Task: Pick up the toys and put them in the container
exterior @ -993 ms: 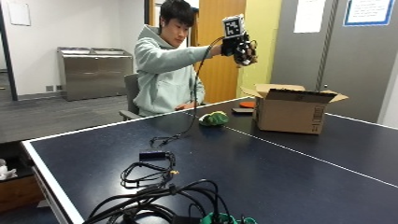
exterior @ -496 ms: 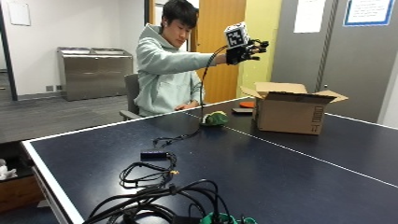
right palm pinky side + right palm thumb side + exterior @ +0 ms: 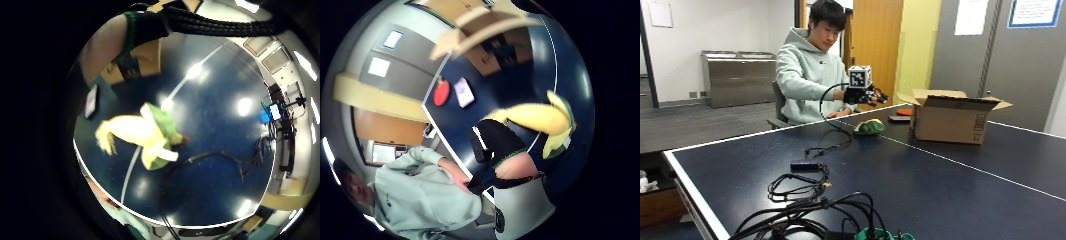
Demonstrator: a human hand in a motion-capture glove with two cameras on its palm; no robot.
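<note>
A green and yellow plush toy (image 3: 869, 127) lies on the dark blue table (image 3: 959, 195), left of an open cardboard box (image 3: 951, 120). My gloved right hand (image 3: 863, 94) hovers in the air a little above and left of the toy, with relaxed fingers and nothing in them. Both palm views look down on the toy (image 3: 145, 136) (image 3: 542, 120) lying on the table by the white centre line, well apart from the palm. The box (image 3: 136, 64) (image 3: 492, 50) shows beyond it.
A red paddle (image 3: 904, 112) and a small flat dark item (image 3: 899, 118) lie behind the box near the person. A tangle of black cables (image 3: 806, 200) covers the near left of the table, and one cable (image 3: 833, 145) runs up to the hand.
The hand has come down from head height beside the box to a lower spot left of it, over the toy. It held something dark a second ago and holds nothing now.
</note>
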